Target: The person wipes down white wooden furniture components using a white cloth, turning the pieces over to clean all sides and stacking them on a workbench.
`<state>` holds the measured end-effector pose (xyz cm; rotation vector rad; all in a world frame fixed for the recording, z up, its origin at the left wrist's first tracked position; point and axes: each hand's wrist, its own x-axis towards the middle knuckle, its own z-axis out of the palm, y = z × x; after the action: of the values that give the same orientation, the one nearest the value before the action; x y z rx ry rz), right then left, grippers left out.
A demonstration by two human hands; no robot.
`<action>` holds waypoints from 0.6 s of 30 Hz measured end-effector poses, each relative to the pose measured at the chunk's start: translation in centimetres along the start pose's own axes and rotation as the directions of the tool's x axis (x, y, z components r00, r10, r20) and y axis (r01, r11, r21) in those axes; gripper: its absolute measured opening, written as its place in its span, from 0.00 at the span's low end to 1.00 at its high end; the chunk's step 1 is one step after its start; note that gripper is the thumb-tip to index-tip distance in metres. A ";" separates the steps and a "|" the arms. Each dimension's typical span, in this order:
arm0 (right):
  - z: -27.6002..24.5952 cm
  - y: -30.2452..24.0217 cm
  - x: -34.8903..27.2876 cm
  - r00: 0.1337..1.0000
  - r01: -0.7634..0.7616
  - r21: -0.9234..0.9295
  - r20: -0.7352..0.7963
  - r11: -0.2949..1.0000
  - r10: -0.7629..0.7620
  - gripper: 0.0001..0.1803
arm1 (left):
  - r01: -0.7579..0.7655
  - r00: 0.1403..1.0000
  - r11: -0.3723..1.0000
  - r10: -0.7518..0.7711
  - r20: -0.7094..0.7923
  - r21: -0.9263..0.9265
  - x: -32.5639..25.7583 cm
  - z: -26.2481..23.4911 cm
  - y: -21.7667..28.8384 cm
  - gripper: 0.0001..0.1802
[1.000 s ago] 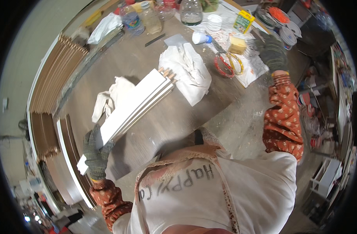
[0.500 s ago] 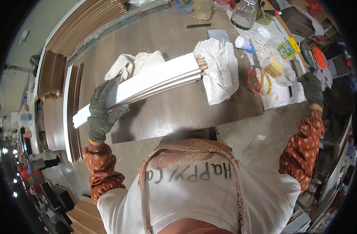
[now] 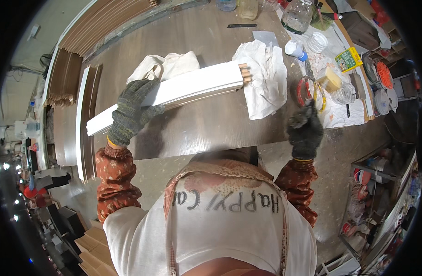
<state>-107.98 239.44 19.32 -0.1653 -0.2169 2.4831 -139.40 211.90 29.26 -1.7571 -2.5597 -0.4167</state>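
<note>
My left hand (image 3: 131, 112), in a dark knitted glove, is closed round a stack of long white slats (image 3: 192, 85) near their left end. The stack lies at a slant over the brown table, its pieces nearly even. Several short wooden pegs (image 3: 245, 72) stick out of its right end, above a crumpled white cloth (image 3: 266, 87). My gloved right hand (image 3: 306, 129) is by the table's front edge, just below red-and-yellow-handled scissors (image 3: 307, 92). Its fingers are curled together; what they hold, if anything, is hidden. Behind the slats lies a cream cloth (image 3: 176, 65).
Brown boards (image 3: 63, 78) are stacked along the left side, with a white-edged strip (image 3: 83, 129) near them. At the right stand a yellow sponge block (image 3: 328, 79), a white cup (image 3: 295, 48), a yellow box (image 3: 349, 60) and a large clear bottle (image 3: 297, 16).
My right hand has come inward from the table's far right, uncovering a grey block there, and its fingers are now curled. The slats have been drawn more evenly together under my left hand.
</note>
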 end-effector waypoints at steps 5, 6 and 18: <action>2.7 3.0 0.3 0.951 -0.139 -0.250 0.236 0.958 0.200 0.19 | 0.054 0.992 0.997 -0.047 0.120 -0.059 0.6 -0.8 1.3 0.37; 2.9 3.6 0.4 0.957 -0.113 -0.291 0.226 0.950 0.183 0.20 | 0.063 0.988 0.996 -0.054 0.144 -0.062 0.7 -0.8 1.3 0.37; 6.1 4.5 2.7 0.942 -0.317 -0.492 -0.064 0.811 0.329 0.11 | -0.086 0.962 0.996 0.076 0.261 0.027 1.5 -1.9 0.6 0.39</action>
<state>-113.82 236.85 24.27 -0.4178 -0.9137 2.7134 -139.67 213.01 31.44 -2.0173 -2.6269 -0.1416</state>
